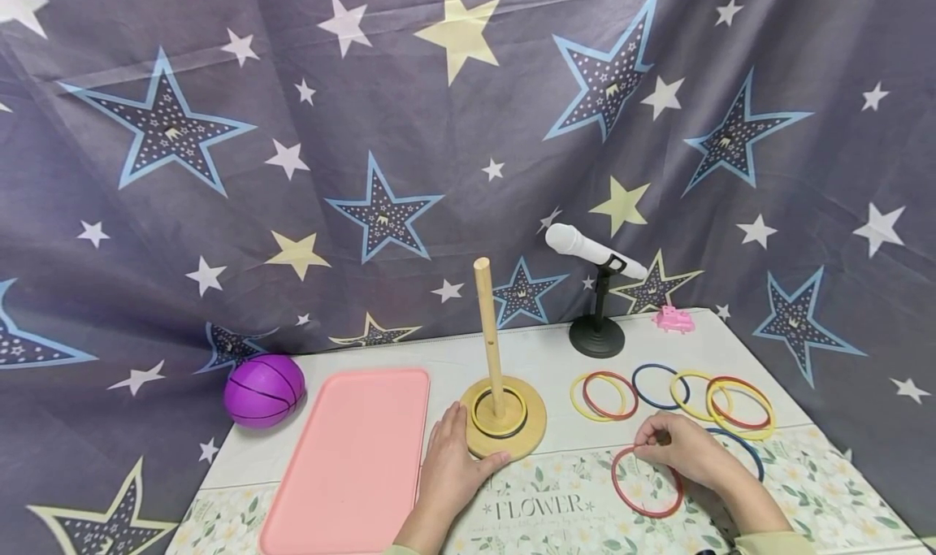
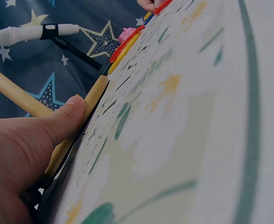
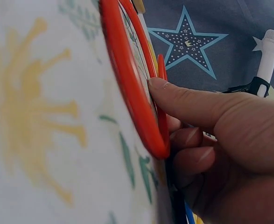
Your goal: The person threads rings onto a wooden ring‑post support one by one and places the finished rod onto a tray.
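A wooden peg stand [image 1: 504, 415] stands mid-table with a yellow ring [image 1: 499, 412] and a dark ring round its upright peg [image 1: 487, 336]. My left hand [image 1: 452, 467] rests against the round base's near-left edge, thumb [image 2: 64, 119] pressed on the rim [image 2: 95, 93]. My right hand [image 1: 683, 449] pinches the far edge of a red ring [image 1: 647, 482] lying on the flowered mat; the right wrist view shows my fingertip [image 3: 162, 88] on that red ring [image 3: 132, 88]. Several more coloured rings [image 1: 676, 394] lie beyond my right hand.
A pink tray [image 1: 351, 461] lies left of the stand, a purple ball [image 1: 264, 389] beyond it. A white microphone [image 1: 592, 249] on a black stand [image 1: 597, 336] and a small pink toy [image 1: 673, 319] sit at the back. A star-patterned cloth hangs behind.
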### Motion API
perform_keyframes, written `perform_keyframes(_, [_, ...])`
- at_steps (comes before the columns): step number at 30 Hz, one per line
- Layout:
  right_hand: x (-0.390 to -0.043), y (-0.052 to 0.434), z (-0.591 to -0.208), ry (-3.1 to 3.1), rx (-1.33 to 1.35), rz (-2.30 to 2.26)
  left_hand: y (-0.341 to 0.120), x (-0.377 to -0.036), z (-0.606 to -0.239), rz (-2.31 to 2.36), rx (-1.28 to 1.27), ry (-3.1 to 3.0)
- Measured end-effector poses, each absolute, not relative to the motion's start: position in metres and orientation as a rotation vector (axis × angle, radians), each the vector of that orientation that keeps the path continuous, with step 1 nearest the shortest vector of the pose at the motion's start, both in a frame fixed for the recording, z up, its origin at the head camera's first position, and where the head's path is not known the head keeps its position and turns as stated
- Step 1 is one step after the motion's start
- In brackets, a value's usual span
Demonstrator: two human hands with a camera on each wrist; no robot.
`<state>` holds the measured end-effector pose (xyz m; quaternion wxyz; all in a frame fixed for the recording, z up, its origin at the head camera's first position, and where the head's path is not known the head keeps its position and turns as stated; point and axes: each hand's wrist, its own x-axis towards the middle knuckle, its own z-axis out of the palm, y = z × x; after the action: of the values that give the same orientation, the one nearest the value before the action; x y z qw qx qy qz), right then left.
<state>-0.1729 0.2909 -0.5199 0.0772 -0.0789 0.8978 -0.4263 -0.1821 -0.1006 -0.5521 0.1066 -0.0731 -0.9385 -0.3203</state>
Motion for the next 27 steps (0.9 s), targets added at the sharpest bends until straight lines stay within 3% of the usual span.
perform_keyframes(27, [-0.172, 0.289, -0.498, 2.581, -0.275, -1.42, -0.102, -0.182, -0.553, -0.932, -0.249, -2.723])
